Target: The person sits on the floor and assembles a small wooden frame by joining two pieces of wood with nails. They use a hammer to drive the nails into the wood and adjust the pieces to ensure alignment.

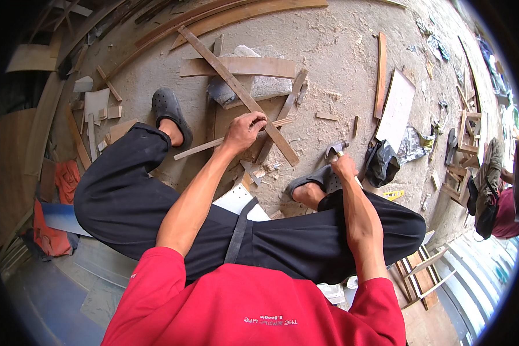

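Observation:
My left hand [245,130] is shut on a thin wooden strip [199,148] that lies across a longer diagonal wooden slat [236,92] on the concrete floor. My right hand [345,167] grips the handle of a hammer [335,148], its metal head just above my right foot in a grey clog [317,179]. My left foot in a dark clog [167,109] rests further left. The slat crosses a flat plank [242,66] that lies over a grey stone block [259,86].
Wood offcuts and curved planks [225,14] litter the floor. A white board [397,109] and a black bag [382,162] lie to the right. Another person [501,202] in red crouches at the far right by a small wooden frame [461,167]. Orange cloth [55,230] lies at left.

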A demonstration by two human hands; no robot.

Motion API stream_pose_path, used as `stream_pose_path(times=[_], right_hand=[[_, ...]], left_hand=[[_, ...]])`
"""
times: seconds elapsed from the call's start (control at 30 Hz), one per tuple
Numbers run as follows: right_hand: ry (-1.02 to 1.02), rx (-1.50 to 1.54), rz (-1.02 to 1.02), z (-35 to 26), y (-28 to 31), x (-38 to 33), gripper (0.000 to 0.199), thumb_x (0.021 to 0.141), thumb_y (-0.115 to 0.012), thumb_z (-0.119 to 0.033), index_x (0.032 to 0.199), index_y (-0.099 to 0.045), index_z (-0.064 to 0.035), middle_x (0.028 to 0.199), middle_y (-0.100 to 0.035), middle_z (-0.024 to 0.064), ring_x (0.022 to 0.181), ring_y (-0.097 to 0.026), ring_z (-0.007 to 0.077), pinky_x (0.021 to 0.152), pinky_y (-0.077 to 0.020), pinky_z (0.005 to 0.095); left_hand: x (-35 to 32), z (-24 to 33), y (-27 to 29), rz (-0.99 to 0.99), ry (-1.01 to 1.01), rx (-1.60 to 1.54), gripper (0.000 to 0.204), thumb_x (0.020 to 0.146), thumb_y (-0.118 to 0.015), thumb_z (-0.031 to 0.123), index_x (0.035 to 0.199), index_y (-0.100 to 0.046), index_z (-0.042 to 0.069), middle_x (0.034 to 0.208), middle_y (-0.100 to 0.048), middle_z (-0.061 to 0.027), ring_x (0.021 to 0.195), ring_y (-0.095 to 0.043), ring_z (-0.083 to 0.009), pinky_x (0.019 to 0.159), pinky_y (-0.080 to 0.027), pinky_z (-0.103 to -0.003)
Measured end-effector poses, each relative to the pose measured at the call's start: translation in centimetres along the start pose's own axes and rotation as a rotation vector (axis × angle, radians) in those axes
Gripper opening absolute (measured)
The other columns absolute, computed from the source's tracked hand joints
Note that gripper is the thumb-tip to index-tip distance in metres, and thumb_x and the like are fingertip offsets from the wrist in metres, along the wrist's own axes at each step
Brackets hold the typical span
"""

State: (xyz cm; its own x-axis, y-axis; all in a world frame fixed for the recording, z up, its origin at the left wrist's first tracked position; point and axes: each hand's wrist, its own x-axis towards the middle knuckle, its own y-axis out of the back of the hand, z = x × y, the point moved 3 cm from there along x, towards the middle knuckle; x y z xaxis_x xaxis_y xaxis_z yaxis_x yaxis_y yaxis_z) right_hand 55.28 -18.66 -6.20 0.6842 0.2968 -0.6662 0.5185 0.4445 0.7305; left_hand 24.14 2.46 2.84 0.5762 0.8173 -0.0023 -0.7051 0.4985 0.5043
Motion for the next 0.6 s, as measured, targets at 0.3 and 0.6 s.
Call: stream_pose_path(times=[0.3,0.6], right_hand=[[0.012,-0.023,-0.013,-0.3,0.16,-0.23,0.043,0.086,-0.058,-0.031,0.124,-0.055,-0.0089,0.127,-0.057,0.015,0.121,-0.054,0.0346,0.097,-0.0413,0.0558],[0.003,-0.024,0.009,0.09,-0.64,0.62,0.042,0.087,-0.057,-0.031,0.122,-0.055,-0.0094,0.126,-0.057,0.015,0.12,-0.054,0.0346,0.096,-0.0418,0.0565]], left_hand=[[-0.08,0.03,0.01,0.003,0.015,-0.028,0.015,0.09,-0.065,0.015,0.098,-0.065,0.003,0.088,-0.07,-0.0119,0.082,-0.068,-0.0226,0.072,-0.051,-0.032],[0.22,0.03,0.08,-0.028,0.011,-0.03,0.013,0.09,-0.064,0.013,0.098,-0.065,0.003,0.088,-0.07,-0.0116,0.08,-0.069,-0.0208,0.071,-0.051,-0.032]])
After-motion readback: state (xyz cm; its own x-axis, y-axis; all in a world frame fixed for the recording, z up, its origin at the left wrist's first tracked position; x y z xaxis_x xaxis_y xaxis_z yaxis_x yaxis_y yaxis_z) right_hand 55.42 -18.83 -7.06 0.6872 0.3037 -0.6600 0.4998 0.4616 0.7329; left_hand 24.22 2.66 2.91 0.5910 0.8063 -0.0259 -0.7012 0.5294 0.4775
